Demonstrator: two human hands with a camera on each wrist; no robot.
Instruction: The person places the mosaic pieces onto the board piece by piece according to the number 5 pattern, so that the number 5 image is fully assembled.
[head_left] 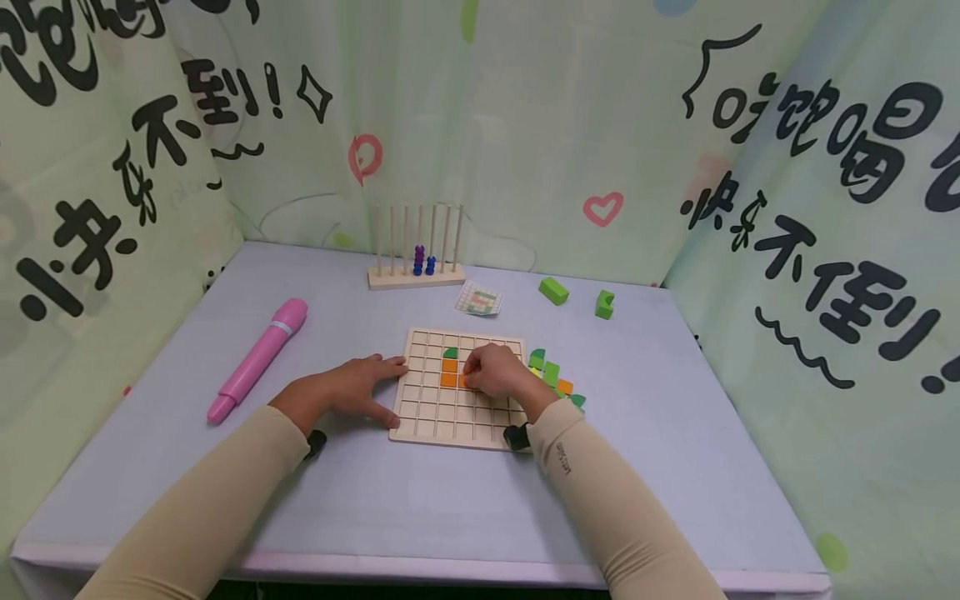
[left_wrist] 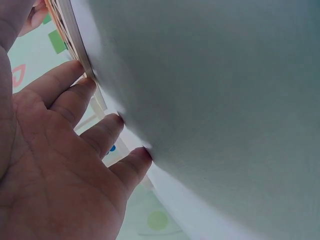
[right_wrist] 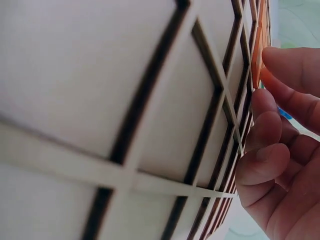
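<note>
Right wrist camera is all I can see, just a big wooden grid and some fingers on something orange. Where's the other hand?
Observer: The left hand lies flat on the table, fingertips against the left edge of the grid board.
Operator: Are there more colours in the board?
Observer: Yes, one green piece sits in a cell just above the orange pieces that the right hand is pressing.
Operator: Any spare pieces?
Observer: A small pile of green and orange blocks lies beside the board's right edge, and two green blocks lie farther back.
</note>
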